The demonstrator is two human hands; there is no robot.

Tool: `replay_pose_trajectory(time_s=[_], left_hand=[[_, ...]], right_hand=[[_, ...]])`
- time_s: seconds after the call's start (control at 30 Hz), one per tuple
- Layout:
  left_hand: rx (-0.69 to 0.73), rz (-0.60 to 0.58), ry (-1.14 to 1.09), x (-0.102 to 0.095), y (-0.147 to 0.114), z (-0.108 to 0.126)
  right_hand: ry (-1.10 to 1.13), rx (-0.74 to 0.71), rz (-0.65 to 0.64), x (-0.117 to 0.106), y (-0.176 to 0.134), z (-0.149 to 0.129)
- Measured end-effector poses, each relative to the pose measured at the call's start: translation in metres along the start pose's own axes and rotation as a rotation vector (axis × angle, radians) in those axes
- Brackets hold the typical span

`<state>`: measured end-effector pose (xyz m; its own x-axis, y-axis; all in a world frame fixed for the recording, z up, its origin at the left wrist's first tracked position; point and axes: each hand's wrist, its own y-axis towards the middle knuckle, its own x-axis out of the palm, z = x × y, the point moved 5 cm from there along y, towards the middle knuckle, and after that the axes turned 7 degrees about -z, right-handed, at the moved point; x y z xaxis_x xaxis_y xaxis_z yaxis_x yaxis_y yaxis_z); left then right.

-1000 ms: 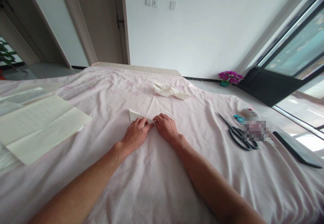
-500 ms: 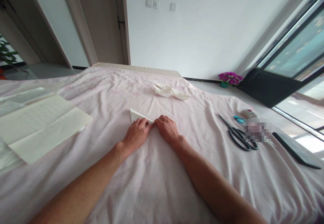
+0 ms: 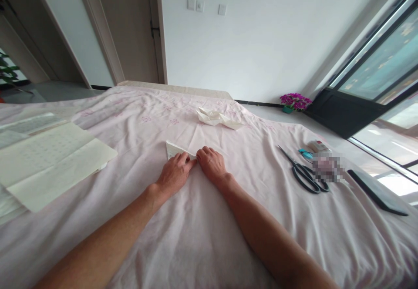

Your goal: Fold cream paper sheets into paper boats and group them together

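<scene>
A small piece of folded paper (image 3: 174, 149), pale and pointed at its upper left, lies on the pink bedsheet, partly covered by my fingers. My left hand (image 3: 175, 170) rests over its lower edge, thumb stretched toward the right and fingers bent onto the paper. Close beside it, my right hand (image 3: 210, 162) is curled with its fingertips at the paper's right end. The two hands nearly meet there, and the part under them is hidden. Beyond them sits a folded paper boat shape (image 3: 217, 118) in the same pale paper.
Several paper sheets (image 3: 58, 160) lie at the left. On the right are black-handled scissors (image 3: 305, 176), a small box (image 3: 319, 146), a blue item (image 3: 305, 153), a blurred-out patch and a flat black object (image 3: 375, 193). A pot of purple flowers (image 3: 295, 102) stands on the floor.
The view has shifted slightly, so everything sits a little further left. Both hands stay on the folded paper in almost the same pose.
</scene>
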<state>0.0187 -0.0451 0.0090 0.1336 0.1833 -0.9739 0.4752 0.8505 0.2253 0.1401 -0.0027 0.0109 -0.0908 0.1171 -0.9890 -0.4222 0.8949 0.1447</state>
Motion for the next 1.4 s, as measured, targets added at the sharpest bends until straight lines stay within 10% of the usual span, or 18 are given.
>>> replay_pose_trajectory(time_s=[0.57, 1.4], left_hand=[[0.012, 0.183, -0.11, -0.005, -0.007, -0.008], [0.057, -0.006, -0.08, 0.016, -0.011, -0.015]], right_hand=[[-0.022, -0.112, -0.042, -0.003, -0.024, -0.016], [0.198, -0.061, 0.056, -0.009, -0.027, -0.009]])
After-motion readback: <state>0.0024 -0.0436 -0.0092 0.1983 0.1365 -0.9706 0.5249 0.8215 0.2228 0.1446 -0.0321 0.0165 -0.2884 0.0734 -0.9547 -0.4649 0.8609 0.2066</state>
